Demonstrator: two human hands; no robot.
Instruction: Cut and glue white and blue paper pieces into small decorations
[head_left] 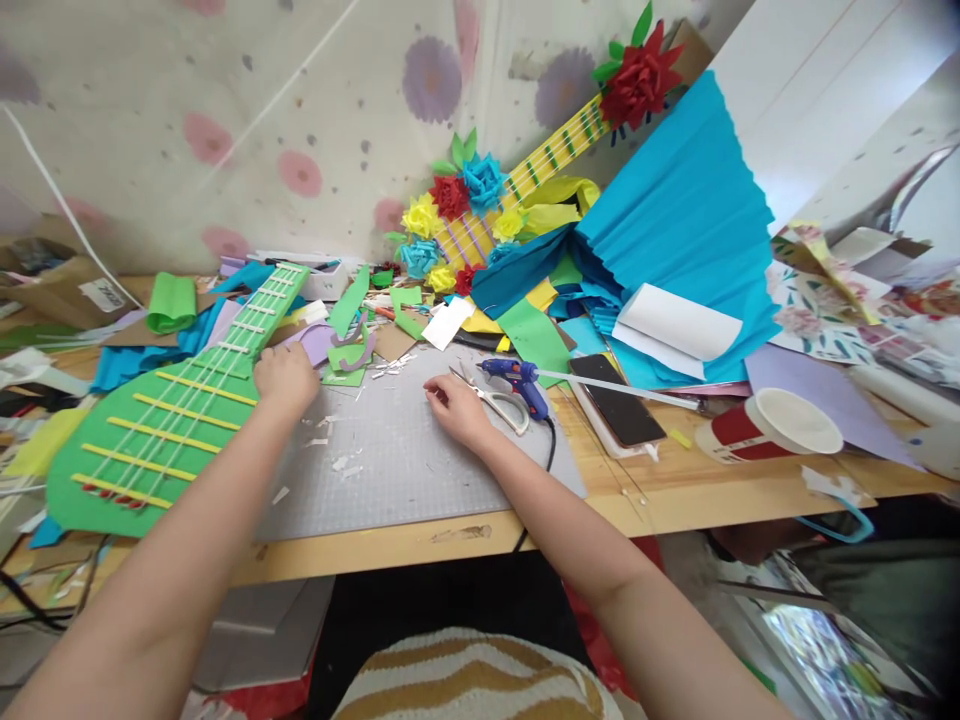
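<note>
A green paper guitar (pixel 180 410), with white strings and yellow strips, lies tilted at the left of the table. My left hand (pixel 287 378) is closed at the right edge of its neck, fingertips mostly hidden. Over the grey cutting mat (pixel 390 480), my right hand (pixel 456 408) is loosely open with nothing visible in it, its fingers slightly bent. Just beside that hand lie the scissors (pixel 501 400) with pale handles. The blue glue gun (pixel 517 380) rests behind them, a long white glue stick (pixel 615 388) reaching out of its back.
Paper scraps (pixel 536 335) cover the back of the table. A yellow paper guitar (pixel 559 150) with paper flowers leans on the wall, beside blue crepe paper (pixel 675 230). To the right are a phone (pixel 619 400) and a paper cup (pixel 772 425). The glue gun's cord (pixel 551 450) hangs over the front edge.
</note>
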